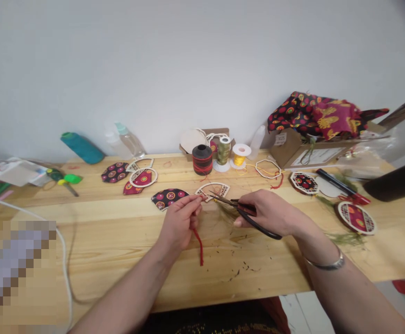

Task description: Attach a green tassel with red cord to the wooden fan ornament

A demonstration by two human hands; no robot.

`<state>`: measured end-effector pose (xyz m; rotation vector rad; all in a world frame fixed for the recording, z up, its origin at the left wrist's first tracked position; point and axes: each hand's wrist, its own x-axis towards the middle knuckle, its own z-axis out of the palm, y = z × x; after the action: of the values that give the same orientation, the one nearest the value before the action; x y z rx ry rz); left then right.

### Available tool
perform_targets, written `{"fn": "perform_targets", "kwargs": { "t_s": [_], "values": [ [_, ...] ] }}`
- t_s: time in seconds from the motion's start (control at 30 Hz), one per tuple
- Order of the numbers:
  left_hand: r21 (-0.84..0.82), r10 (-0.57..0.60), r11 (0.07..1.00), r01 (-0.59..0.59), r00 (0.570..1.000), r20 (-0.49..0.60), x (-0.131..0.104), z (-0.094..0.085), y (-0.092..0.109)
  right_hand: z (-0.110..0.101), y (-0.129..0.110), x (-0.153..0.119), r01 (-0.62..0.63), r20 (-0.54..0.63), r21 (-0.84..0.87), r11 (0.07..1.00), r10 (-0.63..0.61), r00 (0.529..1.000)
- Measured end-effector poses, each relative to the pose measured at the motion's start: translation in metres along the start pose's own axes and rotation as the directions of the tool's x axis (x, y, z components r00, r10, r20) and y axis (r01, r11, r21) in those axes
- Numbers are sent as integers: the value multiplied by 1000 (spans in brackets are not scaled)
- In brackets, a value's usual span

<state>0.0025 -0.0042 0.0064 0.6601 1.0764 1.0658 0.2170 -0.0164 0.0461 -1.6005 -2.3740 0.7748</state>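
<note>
Between its pinched fingertips my left hand (181,220) holds a red cord (199,246), whose loose end hangs below the palm. My right hand (268,213) grips black-handled scissors (254,222), blades pointing left toward the left fingertips. Just behind the blades lies a fan-shaped wooden frame (218,186) with cut-out corners. A fan-shaped piece of dark patterned fabric (167,197) lies behind my left hand and is partly covered by it. Whether the blades touch the cord is too small to tell.
Spools of red-black (202,161), green (224,150) and yellow thread (240,157) stand near the wall. At the right are a cardboard box (293,150) with fabric and a round framed ornament (357,218). A white cable (61,246) crosses the left side. Dark scraps (244,269) lie in front.
</note>
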Motion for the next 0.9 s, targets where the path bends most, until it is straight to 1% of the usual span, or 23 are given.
{"fn": "perform_targets", "kwargs": {
  "t_s": [0.13,0.3,0.5,0.63,0.9],
  "values": [
    [17,-2,1000,2,1000,20,0,1,-2,3,-3,0,-1,16,-47,999,2,1000],
    [86,15,996,-19,999,43,-4,4,-3,8,-7,2,23,9,-52,998,-23,1000],
    [161,45,985,-57,996,75,-6,4,-6,14,-8,4,23,-45,-35,999,-25,999],
    [177,50,982,-65,995,85,-6,4,-7,16,-10,4,17,-71,-39,999,-20,997],
    [178,55,982,-69,995,84,-6,4,-6,17,-11,5,11,-86,-49,999,-15,996]
  ]
}}
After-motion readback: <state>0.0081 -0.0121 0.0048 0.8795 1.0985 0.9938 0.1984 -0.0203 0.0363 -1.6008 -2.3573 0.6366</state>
